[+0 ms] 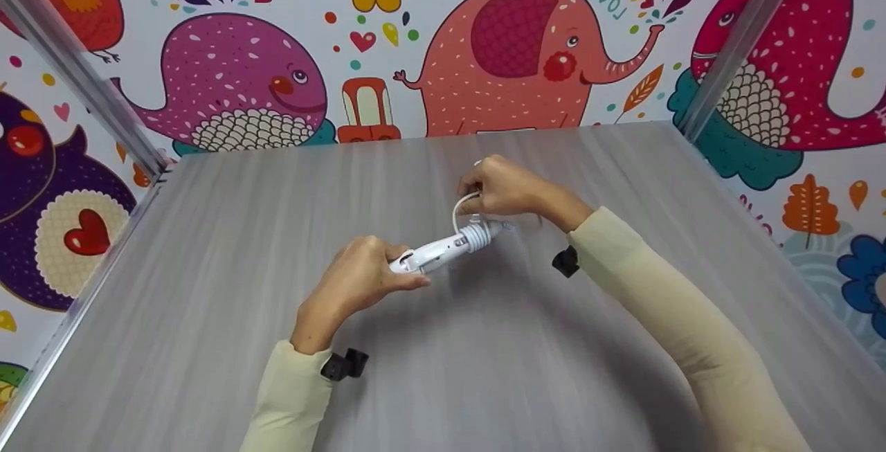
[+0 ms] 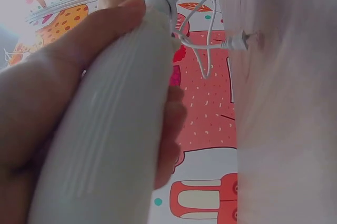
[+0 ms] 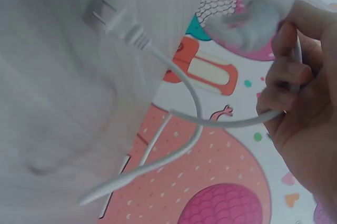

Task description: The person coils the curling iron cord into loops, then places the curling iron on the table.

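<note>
My left hand (image 1: 360, 268) grips one end of a white handheld appliance (image 1: 439, 252), a long rounded body held above the table; the exact kind cannot be told. In the left wrist view ribbed lines run along its body (image 2: 100, 124), with the thumb on one side and fingers on the other. Several turns of white power cord (image 1: 476, 236) circle its far end. My right hand (image 1: 502, 185), beyond that end, holds the cord with curled fingers. A loose loop of cord (image 3: 231, 124) hangs from it, ending in a two-prong plug (image 3: 124, 26).
Beneath the hands lies a grey wood-grain table (image 1: 242, 286). Metal posts rise at the back left (image 1: 90, 71) and back right (image 1: 740, 43). Cartoon-printed wall panels (image 1: 387, 43) stand behind and beside the table. Small black mounts (image 1: 566, 261) sit on the wrists.
</note>
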Demonstrator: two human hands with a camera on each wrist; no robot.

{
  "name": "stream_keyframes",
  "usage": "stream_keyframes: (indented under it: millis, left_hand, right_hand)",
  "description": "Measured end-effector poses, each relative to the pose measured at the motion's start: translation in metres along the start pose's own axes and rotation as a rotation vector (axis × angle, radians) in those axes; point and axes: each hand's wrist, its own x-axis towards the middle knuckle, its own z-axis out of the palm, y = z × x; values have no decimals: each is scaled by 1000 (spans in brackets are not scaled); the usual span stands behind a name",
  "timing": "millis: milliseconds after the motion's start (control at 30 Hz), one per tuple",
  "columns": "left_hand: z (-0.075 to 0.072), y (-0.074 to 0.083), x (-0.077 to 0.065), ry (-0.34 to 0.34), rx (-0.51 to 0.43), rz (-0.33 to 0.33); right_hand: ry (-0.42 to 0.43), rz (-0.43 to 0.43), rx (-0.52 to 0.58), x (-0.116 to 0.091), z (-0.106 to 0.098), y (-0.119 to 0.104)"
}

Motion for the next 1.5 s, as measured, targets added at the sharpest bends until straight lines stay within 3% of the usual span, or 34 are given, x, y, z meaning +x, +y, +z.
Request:
stream_keyframes:
  millis: [267,600,767,933,1067,1267,1500]
  left_hand:
    - [2,5,2,114,36,-139]
    - [4,1,7,233,106,-156]
    - [0,-5,7,269,89,-164]
    - [-3,-8,8,343,73,-160]
    - [-3,-9,9,390,57,-151]
    - [-4,-9,7,439,49,-126]
    - [-6,-7,3,462,3,-51]
  right_hand:
    - [177,50,-74,-1,11,-17]
    - [268,-132,-51,-3,25,-18]
    - [237,-203,17,-4,28,-18]
    - [183,-194,113,-7,30,-20]
    - [204,-176,192,-7,35,-19]
    - [241,-75,317,-8,40,-16]
    - [137,19,547,-6,50,-8]
